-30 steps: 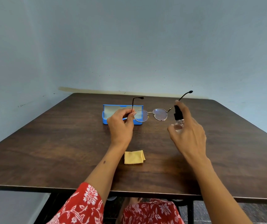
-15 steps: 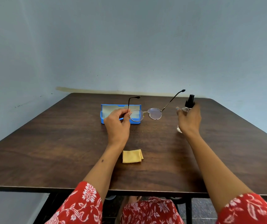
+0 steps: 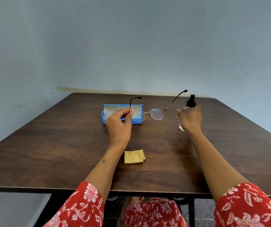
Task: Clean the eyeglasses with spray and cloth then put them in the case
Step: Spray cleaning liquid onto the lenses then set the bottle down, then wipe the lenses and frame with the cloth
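My left hand (image 3: 119, 124) pinches the round metal-framed eyeglasses (image 3: 156, 114) at the left temple hinge and holds them above the table, arms unfolded and pointing away from me. My right hand (image 3: 190, 118) grips a small clear spray bottle with a black nozzle (image 3: 190, 102), whose base (image 3: 181, 127) is at the tabletop, to the right of the glasses. A blue case (image 3: 106, 115) lies open behind my left hand. A folded yellow cloth (image 3: 134, 156) lies on the table nearer to me, between my forearms.
The dark wooden table (image 3: 57, 145) stands against a pale blue wall on its far and left sides. Its front edge runs just above my red floral sleeves (image 3: 82, 205).
My right hand has carried the spray bottle away from the glasses to the right and down to the table. My left hand has kept the glasses nearly still.
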Action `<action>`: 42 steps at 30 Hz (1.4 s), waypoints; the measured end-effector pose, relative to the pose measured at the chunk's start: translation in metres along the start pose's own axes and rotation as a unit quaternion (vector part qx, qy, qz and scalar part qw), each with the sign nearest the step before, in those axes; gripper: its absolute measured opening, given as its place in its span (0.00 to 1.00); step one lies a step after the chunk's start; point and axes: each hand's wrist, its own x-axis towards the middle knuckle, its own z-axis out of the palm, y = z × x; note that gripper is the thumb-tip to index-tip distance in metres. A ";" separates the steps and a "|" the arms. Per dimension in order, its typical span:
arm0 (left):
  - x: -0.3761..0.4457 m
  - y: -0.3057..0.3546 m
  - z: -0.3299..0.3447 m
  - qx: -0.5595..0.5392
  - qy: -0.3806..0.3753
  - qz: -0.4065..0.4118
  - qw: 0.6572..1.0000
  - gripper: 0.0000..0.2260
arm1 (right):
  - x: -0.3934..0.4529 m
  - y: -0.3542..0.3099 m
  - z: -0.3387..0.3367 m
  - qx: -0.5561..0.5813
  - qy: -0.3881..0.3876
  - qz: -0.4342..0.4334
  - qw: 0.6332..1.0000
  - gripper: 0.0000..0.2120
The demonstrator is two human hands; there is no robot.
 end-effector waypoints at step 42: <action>0.029 -0.015 0.004 0.044 -0.071 -0.037 0.996 0.06 | -0.052 -0.069 0.031 0.042 -0.077 -0.218 0.972 0.05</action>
